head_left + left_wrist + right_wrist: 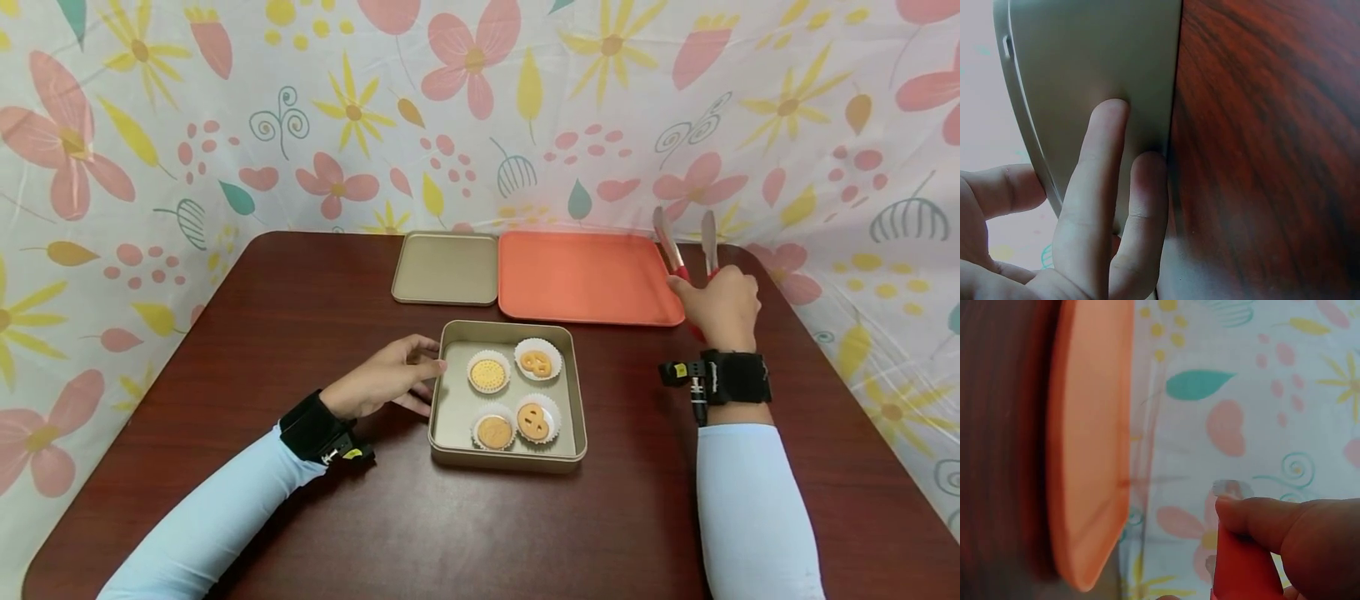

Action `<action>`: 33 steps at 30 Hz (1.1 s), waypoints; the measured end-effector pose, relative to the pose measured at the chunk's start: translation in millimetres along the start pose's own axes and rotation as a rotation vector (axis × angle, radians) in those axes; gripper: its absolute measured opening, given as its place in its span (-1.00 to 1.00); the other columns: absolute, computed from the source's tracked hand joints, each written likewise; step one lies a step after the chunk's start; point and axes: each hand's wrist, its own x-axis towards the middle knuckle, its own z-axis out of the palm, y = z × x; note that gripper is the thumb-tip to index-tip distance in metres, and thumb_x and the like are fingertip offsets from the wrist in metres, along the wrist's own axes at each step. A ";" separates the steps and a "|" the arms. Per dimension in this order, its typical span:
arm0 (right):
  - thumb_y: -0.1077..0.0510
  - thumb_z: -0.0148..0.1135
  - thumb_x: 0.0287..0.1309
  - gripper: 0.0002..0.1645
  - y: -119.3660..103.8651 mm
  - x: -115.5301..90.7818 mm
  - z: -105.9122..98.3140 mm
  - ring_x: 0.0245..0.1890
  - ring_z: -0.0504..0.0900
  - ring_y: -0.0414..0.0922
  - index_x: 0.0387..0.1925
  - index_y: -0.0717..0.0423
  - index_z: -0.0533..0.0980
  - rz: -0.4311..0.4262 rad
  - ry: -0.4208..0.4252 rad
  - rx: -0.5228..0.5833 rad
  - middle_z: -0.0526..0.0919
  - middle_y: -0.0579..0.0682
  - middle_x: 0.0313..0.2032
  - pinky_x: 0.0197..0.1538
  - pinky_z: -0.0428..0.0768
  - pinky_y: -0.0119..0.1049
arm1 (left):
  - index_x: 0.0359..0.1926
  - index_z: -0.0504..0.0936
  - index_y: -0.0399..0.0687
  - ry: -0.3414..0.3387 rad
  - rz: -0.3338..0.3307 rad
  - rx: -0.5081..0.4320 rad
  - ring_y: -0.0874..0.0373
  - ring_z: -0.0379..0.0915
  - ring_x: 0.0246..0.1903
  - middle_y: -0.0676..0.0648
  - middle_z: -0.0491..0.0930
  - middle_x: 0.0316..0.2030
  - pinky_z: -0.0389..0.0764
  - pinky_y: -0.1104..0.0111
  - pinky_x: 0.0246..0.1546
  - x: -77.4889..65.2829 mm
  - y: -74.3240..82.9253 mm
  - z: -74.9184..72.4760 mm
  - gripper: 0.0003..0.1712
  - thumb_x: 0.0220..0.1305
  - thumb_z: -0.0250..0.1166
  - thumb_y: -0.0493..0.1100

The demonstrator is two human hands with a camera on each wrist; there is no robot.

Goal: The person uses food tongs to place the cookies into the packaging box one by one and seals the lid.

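Observation:
My left hand (pixel 393 375) touches the left wall of a gold square tin (pixel 506 458), its fingertips on the outer side and the thumb at the rim. In the left wrist view, straight fingers (pixel 1094 169) press against the tin's side wall (pixel 1104 56). Inside the tin lie several cookies in white paper cups, among them a round yellow one (pixel 488 375) and a pretzel-shaped one (pixel 536 363). At the right my right hand (pixel 723 308) grips red-handled tongs (pixel 710 237), their metal arms spread and pointing away from me. The right wrist view shows the thumb on the red handle (pixel 1241 565).
An orange tray (pixel 585 275) lies at the back of the dark wooden table (pixel 330 292), close to the right hand. Left of it, side by side, is a smaller gold tray or lid (pixel 446 268). A flower-patterned cloth (pixel 472 125) hangs behind the table.

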 end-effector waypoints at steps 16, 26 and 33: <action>-0.51 0.04 0.27 0.22 27.5 10.5 -0.4 0.18 0.26 0.59 0.26 0.65 0.29 0.187 -0.094 -0.035 0.23 0.68 0.21 0.22 0.40 0.47 | 0.44 0.17 -0.32 0.008 0.008 -0.012 -0.09 0.64 -0.30 -0.41 0.39 0.16 0.82 0.06 -0.26 -1.4 4.1 2.4 -0.36 0.51 0.21 -0.20; -0.44 0.06 0.32 0.19 40.2 12.4 6.9 0.17 0.20 0.58 0.24 0.72 0.28 0.194 -0.096 -0.108 0.19 0.74 0.17 0.03 0.45 0.37 | 0.45 0.17 -0.31 0.008 0.002 -0.005 -0.14 0.65 -0.27 -0.41 0.39 0.18 0.82 0.06 -0.26 -1.9 5.0 2.6 -0.35 0.51 0.21 -0.20; -0.40 0.14 0.31 0.18 48.7 14.9 14.5 0.14 0.22 0.57 0.25 0.73 0.27 0.206 -0.107 -0.124 0.20 0.75 0.15 -0.02 0.47 0.32 | 0.45 0.17 -0.31 0.009 -0.003 -0.012 -0.10 0.65 -0.29 -0.41 0.40 0.17 0.82 0.06 -0.26 -1.9 3.5 1.7 -0.36 0.51 0.21 -0.20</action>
